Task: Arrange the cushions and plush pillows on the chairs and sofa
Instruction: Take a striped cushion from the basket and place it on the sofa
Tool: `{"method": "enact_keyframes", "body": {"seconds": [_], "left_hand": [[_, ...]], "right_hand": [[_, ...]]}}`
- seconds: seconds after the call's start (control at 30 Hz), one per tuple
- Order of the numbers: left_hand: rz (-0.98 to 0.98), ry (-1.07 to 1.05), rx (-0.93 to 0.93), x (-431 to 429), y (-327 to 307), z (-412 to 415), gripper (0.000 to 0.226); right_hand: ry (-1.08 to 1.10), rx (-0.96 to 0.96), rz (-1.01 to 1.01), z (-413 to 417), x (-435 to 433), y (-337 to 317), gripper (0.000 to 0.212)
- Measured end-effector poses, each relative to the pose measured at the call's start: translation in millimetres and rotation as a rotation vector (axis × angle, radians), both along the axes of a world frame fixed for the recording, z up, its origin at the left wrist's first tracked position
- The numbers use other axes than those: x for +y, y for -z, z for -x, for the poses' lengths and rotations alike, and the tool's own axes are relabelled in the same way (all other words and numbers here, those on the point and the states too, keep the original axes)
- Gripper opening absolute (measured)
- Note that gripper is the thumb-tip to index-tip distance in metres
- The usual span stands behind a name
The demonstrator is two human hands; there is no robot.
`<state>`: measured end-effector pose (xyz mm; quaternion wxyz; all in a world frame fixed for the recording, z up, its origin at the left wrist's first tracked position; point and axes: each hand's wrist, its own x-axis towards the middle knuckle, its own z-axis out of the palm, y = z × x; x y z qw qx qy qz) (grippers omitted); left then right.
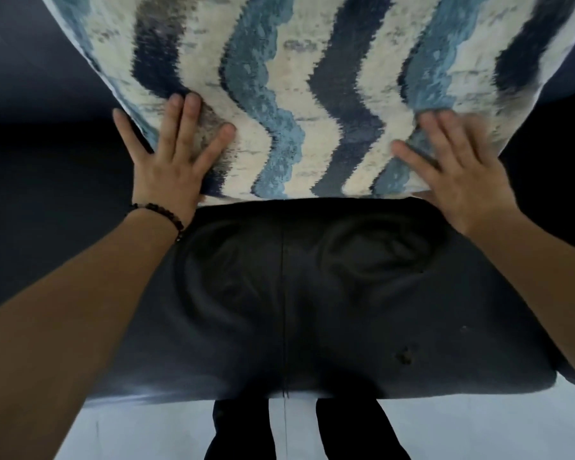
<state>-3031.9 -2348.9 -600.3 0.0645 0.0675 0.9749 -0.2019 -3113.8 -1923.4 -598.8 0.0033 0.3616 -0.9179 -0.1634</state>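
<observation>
Both arms reach forward over the dark seat (312,293), forearms bare, a beaded bracelet (160,212) on the left wrist. The left hand (170,161) lies flat with fingers spread on the near left part of the wavy blue-and-cream cushion (296,94); the right hand (455,167), fingers straight and blurred, presses its near right part. The cushion stands at the far side of the seat
</observation>
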Motion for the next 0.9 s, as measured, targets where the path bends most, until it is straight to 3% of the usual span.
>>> {"method": "enact_keyframes", "body": {"seconds": [0.1,0.17,0.3,0.37,0.47,0.6,0.67,0.77,0.83,0.9], "left_hand": [[-0.170,0.031,-0.032,-1,-13,-9,0.114],[-0.306,0.047,0.075,9,-26,-17,0.099],[-0.391,-0.013,0.264,49,-44,8,0.073],[-0.385,-0.107,0.273,61,-44,36,0.074],[-0.373,-0.192,0.237,66,-40,67,0.074],[-0.398,-0.193,0.283,66,-36,44,0.073],[-0.565,-0.356,0.333,72,-30,13,0.077],[-1.003,-0.799,0.308,85,-18,-19,0.092],[-1.278,-1.019,0.182,96,-8,-22,0.095],[-1.343,-1.083,0.155,104,-6,-15,0.096]], "right_hand": [[0.235,-0.095,0.008,-30,13,-10,0.105],[0.322,-0.104,0.100,-45,-4,-19,0.092],[0.269,0.068,0.321,-19,-75,-41,0.078],[0.293,0.164,0.335,17,-102,-52,0.083],[0.349,0.027,0.226,53,-106,-63,0.092],[0.402,0.052,0.285,28,-94,-57,0.096],[0.566,0.099,0.446,-4,-84,-44,0.098],[0.970,-0.120,0.747,-43,-71,-16,0.114],[1.013,-0.302,0.828,-51,-68,3,0.122],[0.989,-0.377,0.817,-44,-68,13,0.125]]}}
